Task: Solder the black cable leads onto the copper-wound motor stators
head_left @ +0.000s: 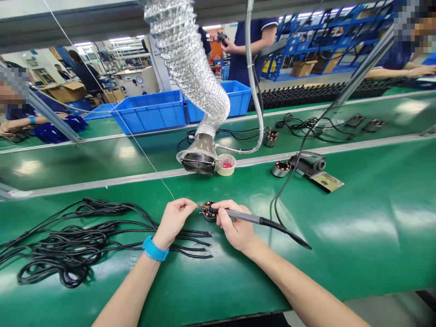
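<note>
Head camera view puts your work at lower centre: a round motor stator (209, 211) with copper-coloured windings on a dark core sits on the glossy green tabletop (340, 245), just between your two hands. Your right hand (235, 225) is clenched around a slim grey soldering iron (243, 215) with a black cord, holding it like a pen, with its tip reaching left above the stator. Your left hand (173, 222), wearing a bright blue wristband (155, 248), is closed in a pinch right beside the iron's tip. Whatever its fingertips (189, 205) hold is too small to make out, and your fingers hide the exact spot around the tip.

Two open blue plastic crates (148, 111) sit at upper centre, their contents hidden by their walls. Nearer, a beige roll of tape (225, 164) with something red in its hollow stands beside the silver, fan-fronted nozzle of a flexible foil duct (199, 159). A loose tangle of black cables (68, 245) lies at lower left. Co-workers (408, 59) are cut off at the frame's upper corners.
</note>
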{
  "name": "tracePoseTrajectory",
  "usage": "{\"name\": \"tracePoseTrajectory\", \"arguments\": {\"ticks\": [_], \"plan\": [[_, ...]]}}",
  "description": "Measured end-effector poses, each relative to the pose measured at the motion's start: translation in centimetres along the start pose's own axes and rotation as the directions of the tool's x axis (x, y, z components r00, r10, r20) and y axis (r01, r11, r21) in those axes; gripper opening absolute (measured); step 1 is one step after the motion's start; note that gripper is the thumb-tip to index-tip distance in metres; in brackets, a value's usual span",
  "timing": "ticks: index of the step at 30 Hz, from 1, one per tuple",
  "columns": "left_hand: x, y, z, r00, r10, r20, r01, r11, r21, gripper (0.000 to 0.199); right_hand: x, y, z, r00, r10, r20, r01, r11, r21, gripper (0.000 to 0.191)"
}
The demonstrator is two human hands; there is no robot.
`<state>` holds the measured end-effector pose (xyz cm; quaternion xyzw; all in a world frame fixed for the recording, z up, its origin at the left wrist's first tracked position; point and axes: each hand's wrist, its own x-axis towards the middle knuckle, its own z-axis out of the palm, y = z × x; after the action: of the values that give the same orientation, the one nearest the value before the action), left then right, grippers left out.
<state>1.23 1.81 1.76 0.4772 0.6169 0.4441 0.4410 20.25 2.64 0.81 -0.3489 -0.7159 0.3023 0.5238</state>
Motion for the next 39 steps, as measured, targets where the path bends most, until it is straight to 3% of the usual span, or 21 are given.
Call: {"name": "tracePoseTrajectory", "arguments": {"ticks": [9,20,28,39], "plan": [[0.04,-0.12,-0.03,1.000,-0.002,0.010,0.002,1.000,-0.010,0.026,-0.08,0.36,-0.09,0.991,0.109,-0.078,-0.095,0.982,0.163,0.027],[-0.02,0.02,0.00,1.000,-0.008,0.024,0.008,1.000,-0.021,0.024,-0.13,0.47,0.10,0.994,0.108,-0.004,-0.107,0.985,0.136,0.025],[-0.05,0.03,-0.07,1.000,-0.006,0.014,0.007,1.000,-0.017,0.025,0.03,0.18,0.04,0.987,0.142,-0.079,-0.126,0.975,0.181,0.028],[-0.05,0.12,-0.03,1.000,-0.009,0.025,0.010,0.999,-0.034,0.024,-0.06,0.08,0.08,0.987,0.134,-0.084,-0.117,0.977,0.180,0.027]]}}
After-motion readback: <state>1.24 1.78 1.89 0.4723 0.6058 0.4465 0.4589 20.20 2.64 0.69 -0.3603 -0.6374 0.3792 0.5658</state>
